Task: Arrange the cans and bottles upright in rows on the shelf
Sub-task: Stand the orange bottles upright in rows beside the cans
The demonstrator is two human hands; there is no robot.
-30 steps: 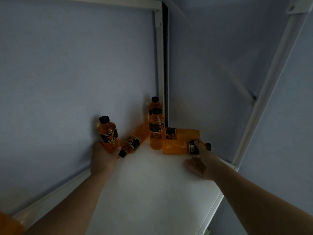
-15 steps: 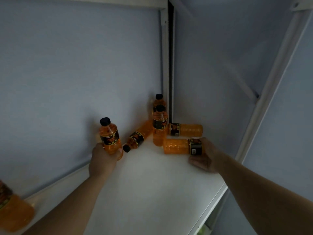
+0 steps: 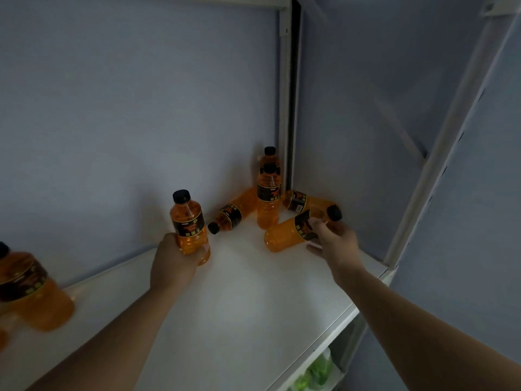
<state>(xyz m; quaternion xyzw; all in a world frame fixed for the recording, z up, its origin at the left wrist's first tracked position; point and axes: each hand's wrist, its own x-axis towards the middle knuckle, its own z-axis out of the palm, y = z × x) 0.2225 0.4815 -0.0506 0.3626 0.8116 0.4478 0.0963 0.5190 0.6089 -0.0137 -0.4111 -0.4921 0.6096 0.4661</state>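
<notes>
At the lower left edge of the frame, one orange bottle (image 3: 28, 289) stood nearest to me, blurred, on the white shelf (image 3: 239, 306).

Further in, at centre left, my left hand (image 3: 174, 258) was closed round the lower body of an upright bottle (image 3: 189, 221). Its black cap was at the top and its base was at or just above the shelf; I could not tell which.

At centre right, my right hand (image 3: 335, 241) gripped a tilted bottle (image 3: 287, 235). The fingers curled round the label and shoulder, and the cap pointed to the upper right. The base end lay low, apparently on the shelf.

The step in hand was judged to be raising this tilted bottle to vertical. Procedure:
1. Pivot the bottle on its base edge.
2. Keep the grip high, near the shoulder.
3. Swing the cap clear of the bottles behind.
4. Release only when the base sits flat.

Beyond the hands, towards the corner:
- A fallen bottle (image 3: 231, 215) lay at centre with its cap towards me.
- A standing bottle (image 3: 269, 204) was just behind it.
- A second fallen bottle (image 3: 301, 201) lay to the right of the standing bottle, close behind my fingers.
- A rear bottle (image 3: 269, 156) stood upright, deepest in the corner.

The two fallen bottles were yet to be stood up.
</notes>
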